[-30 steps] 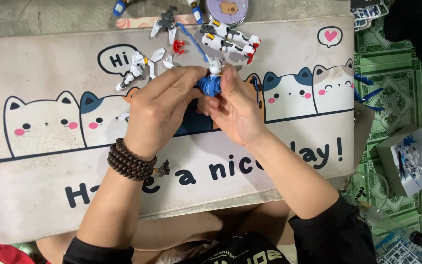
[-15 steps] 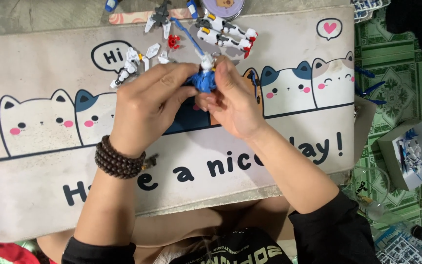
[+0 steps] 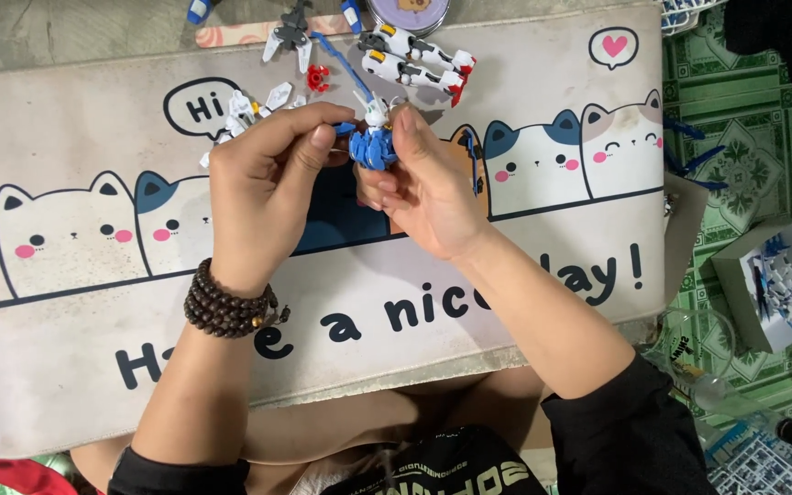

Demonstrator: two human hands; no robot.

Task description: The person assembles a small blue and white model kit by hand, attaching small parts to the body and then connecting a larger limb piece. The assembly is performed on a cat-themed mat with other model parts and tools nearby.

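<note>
Head view shows me both hands raised above the cat-print mat [image 3: 66,367], my left hand [image 3: 263,197] and right hand [image 3: 428,192] pinching the blue-and-white model torso [image 3: 373,142] between fingertips, apparently to steady it, with its assembled white legs [image 3: 419,60] lying on the mat beyond.

Blue-white torso part [image 3: 373,142]: hard plastic, smooth, slight gloss. Loose white leg pieces [image 3: 419,62] above it: same glossy plastic. Cat-print mat [image 3: 75,302] under it: matt cloth, fine weave, edges worn. Bead bracelet [image 3: 228,307] lower left of part: dark wood, polished. Sleeves: black matt fabric.
</note>
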